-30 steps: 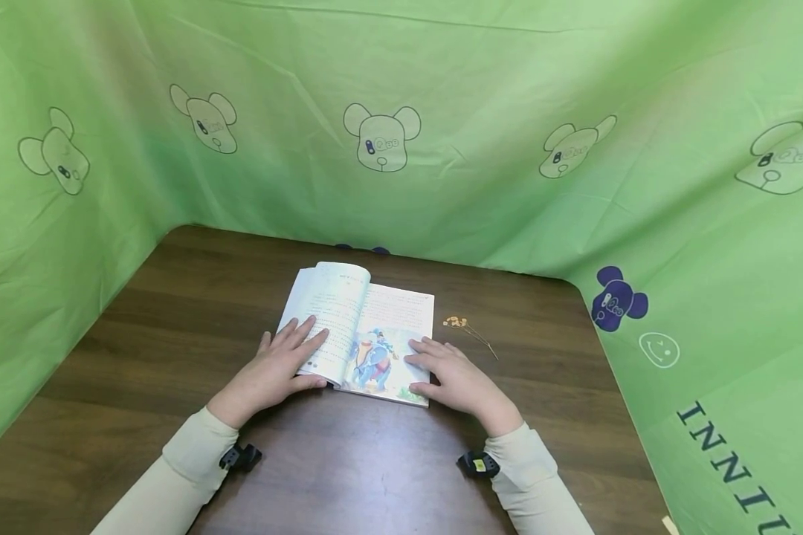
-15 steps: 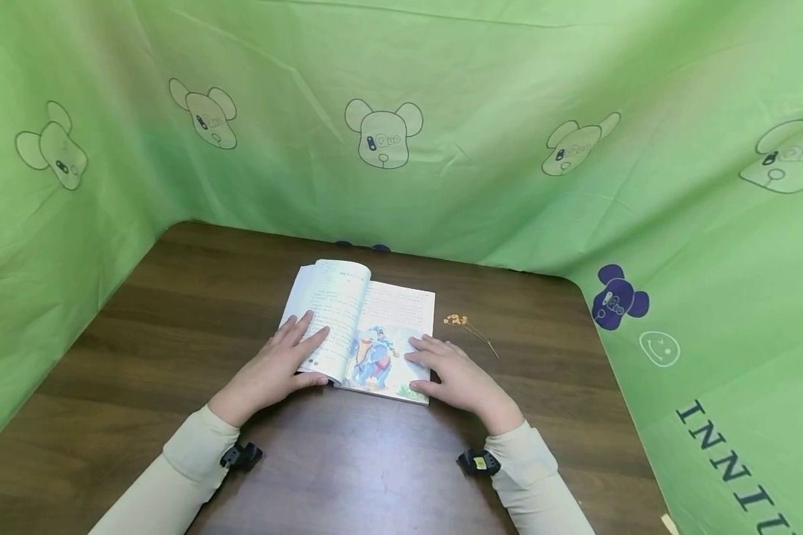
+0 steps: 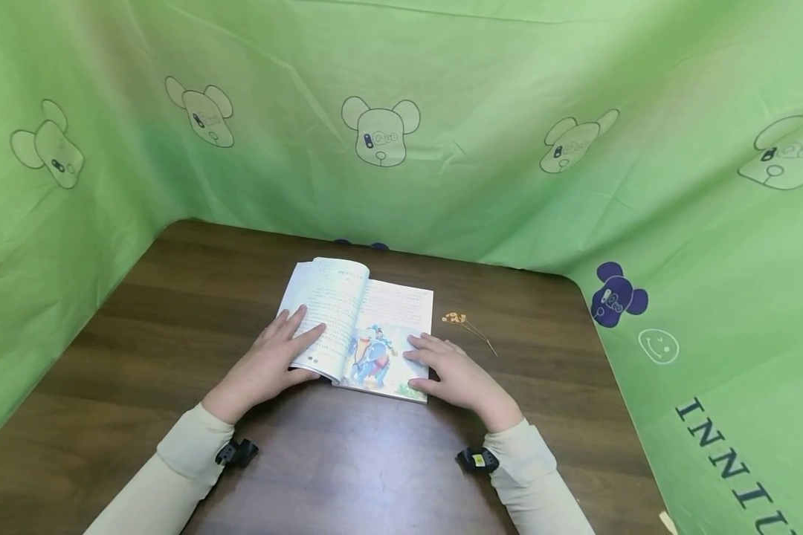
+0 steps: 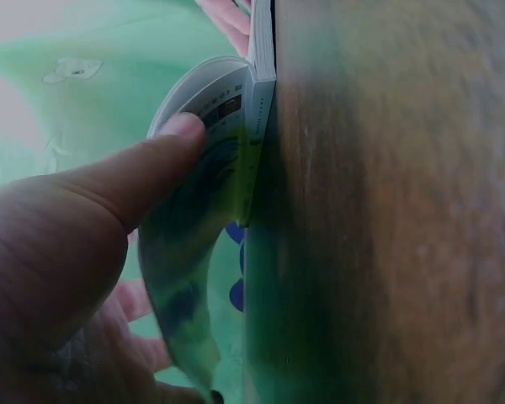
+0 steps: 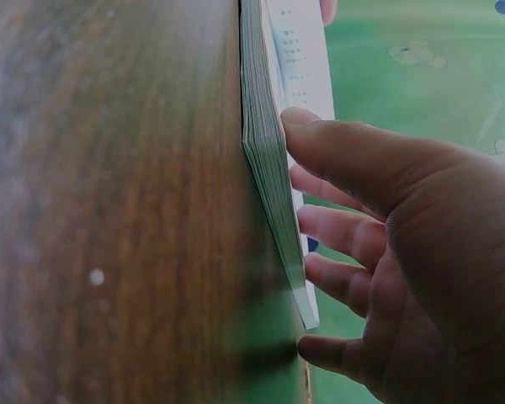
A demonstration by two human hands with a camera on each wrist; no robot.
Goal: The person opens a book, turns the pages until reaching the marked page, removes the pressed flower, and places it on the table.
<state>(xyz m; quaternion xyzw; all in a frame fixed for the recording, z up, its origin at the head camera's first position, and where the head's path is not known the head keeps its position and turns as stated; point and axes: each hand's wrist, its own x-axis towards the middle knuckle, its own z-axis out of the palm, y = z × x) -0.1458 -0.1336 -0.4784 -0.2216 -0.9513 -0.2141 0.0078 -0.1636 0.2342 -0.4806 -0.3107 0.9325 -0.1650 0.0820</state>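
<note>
An open book lies on the table, its right page showing a coloured elephant picture. Its left pages arch up from the spine. My left hand rests with spread fingers over these left pages, its thumb at their lower edge. In the left wrist view, that thumb overlaps the curved cover, whose patterned underside shows. My right hand lies across the right page's lower outer edge with fingers extended. The right wrist view shows its thumb tip at the top of the page block.
A small dried sprig of orange-yellow flowers lies on the dark wooden table, right of the book. Green cloth printed with bear heads surrounds the table's back and sides. Each wrist wears a black camera.
My left hand has slid slightly to the left over the pages, its thumb drawing back along the lower edge. My right hand stays on the right page.
</note>
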